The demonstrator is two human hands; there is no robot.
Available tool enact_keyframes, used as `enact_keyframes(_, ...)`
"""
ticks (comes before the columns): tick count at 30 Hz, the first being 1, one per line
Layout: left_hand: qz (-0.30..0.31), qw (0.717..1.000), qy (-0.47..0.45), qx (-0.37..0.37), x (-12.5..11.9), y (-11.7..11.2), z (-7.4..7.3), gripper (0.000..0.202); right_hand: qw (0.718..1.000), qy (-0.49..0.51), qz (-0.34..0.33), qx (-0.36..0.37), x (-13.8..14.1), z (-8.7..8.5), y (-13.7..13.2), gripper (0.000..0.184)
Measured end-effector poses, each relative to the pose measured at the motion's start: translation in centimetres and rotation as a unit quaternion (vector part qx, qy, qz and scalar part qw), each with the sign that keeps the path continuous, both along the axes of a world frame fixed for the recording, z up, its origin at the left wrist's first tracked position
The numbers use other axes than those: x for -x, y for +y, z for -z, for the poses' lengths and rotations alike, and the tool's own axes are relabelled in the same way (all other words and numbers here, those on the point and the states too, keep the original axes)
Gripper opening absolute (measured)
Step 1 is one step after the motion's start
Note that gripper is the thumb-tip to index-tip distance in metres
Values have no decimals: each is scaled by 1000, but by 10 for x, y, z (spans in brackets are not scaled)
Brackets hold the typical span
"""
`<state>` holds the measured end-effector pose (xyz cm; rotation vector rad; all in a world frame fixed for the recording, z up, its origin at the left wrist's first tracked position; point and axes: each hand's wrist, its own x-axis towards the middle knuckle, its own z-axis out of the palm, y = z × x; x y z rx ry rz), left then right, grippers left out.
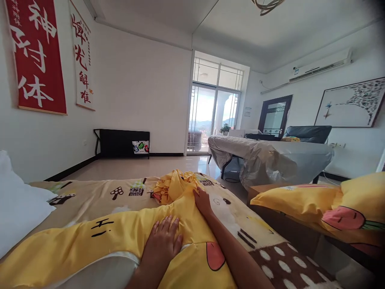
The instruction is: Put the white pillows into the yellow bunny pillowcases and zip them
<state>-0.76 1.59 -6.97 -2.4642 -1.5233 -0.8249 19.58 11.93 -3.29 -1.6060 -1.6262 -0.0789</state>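
A yellow duvet cover (99, 237) with cartoon prints lies across the bed, bunched into folds at its far end (173, 185). My left hand (164, 241) lies flat on it, fingers spread, palm down. My right hand (202, 200) reaches further out and rests on the cover just beside the bunched folds, with fingers curled against the cloth; whether they grip it is unclear. A white insert (105, 271) shows under the cover's near edge.
A beige patterned sheet (258, 237) covers the bed. A white pillow (18, 200) lies at the left. Yellow pillows (325, 204) sit on a wooden bench at the right. Beyond stands a table under a plastic sheet (270, 156), then balcony doors (213, 116).
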Motion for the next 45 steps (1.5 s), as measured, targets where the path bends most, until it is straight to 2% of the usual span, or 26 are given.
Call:
enact_keyframes(5,14,998,22,55,-10,-2,7,44,982,-16,56,180,-12,17,-23,20)
enact_keyframes(7,12,997,30,67,-15,-1,9,45,971,-21,76,225,-15,14,-32,16)
enact_keyframes(10,11,998,31,62,-19,2,12,44,974,-28,78,212,-6,-17,-38,27)
enact_keyframes(12,23,997,32,65,-19,4,14,44,982,-30,48,178,13,-45,-41,34)
enact_keyframes(14,32,997,23,63,-17,6,15,44,991,-11,-7,133,38,-59,-49,34)
enact_keyframes(16,49,997,-9,61,-13,6,13,43,992,76,-83,54,65,-50,-61,33)
enact_keyframes(18,81,990,-87,81,-7,7,6,40,975,188,-121,-7,84,-20,-77,36)
enact_keyframes(19,92,979,-150,103,-4,7,1,38,967,224,-121,-7,90,-3,-85,37)
enact_keyframes(21,91,941,-292,148,2,6,-12,33,964,225,-132,45,92,25,-101,39)
enact_keyframes(23,73,904,-392,154,8,2,-24,27,964,181,-173,84,84,33,-113,42)
enact_keyframes(25,68,897,-424,108,12,-5,-31,23,958,123,-236,111,73,23,-122,52)
enact_keyframes(27,83,907,-411,27,15,-13,-35,21,943,56,-290,153,65,7,-130,70)
enact_keyframes(29,116,916,-377,-77,16,-23,-36,18,931,0,-309,195,62,-3,-135,84)
enact_keyframes(30,140,916,-351,-132,16,-28,-37,17,932,-11,-303,201,62,-5,-137,82)
enact_keyframes(32,202,913,-281,-216,15,-38,-38,19,947,10,-263,185,64,-4,-137,65)
enact_keyframes(35,285,912,-128,-267,8,-51,-37,20,973,59,-160,153,63,-2,-134,47)
enact_keyframes(39,318,906,18,-278,-5,-56,-29,15,987,27,-63,143,53,-13,-136,37)
enact_keyframes(43,262,949,23,-173,-9,-55,-27,16,993,7,-23,116,44,-29,-143,37)
enact_keyframes(45,228,967,23,-114,-7,-56,-30,39,994,20,-29,101,41,-32,-146,33)
